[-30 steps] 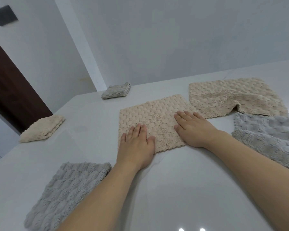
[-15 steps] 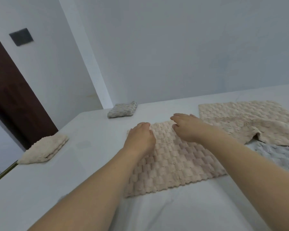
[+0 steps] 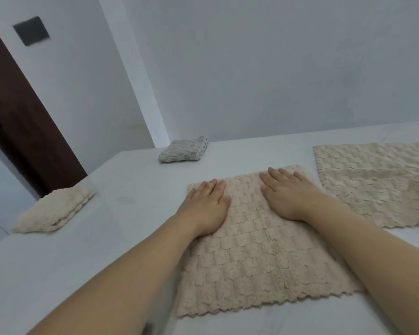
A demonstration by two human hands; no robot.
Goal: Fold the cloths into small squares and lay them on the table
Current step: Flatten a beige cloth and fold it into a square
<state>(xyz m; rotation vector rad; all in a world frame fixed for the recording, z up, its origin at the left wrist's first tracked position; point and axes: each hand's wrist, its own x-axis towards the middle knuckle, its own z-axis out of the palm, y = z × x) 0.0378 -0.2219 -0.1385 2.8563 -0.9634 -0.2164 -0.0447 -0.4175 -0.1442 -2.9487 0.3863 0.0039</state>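
Observation:
A beige textured cloth (image 3: 254, 257) lies spread flat on the white table (image 3: 87, 257) in front of me. My left hand (image 3: 206, 206) lies flat on its far left part, fingers straight. My right hand (image 3: 286, 194) presses flat on its far right part, fingers straight and pointing away. A second beige cloth (image 3: 377, 180) lies unfolded and rumpled at the right. A folded beige square (image 3: 56, 209) sits at the table's left edge. A folded grey square (image 3: 184, 149) sits at the far corner.
A white wall rises right behind the table's far edge. A dark brown door (image 3: 22, 122) stands at the left, beyond the table's left edge. Bare table surface stretches between the spread cloth and the folded beige square.
Both hands went from the cloth's near edge to its far part and now lie flat with straight fingers. The view has tilted up, and the grey cloths at the near left and right have left the frame.

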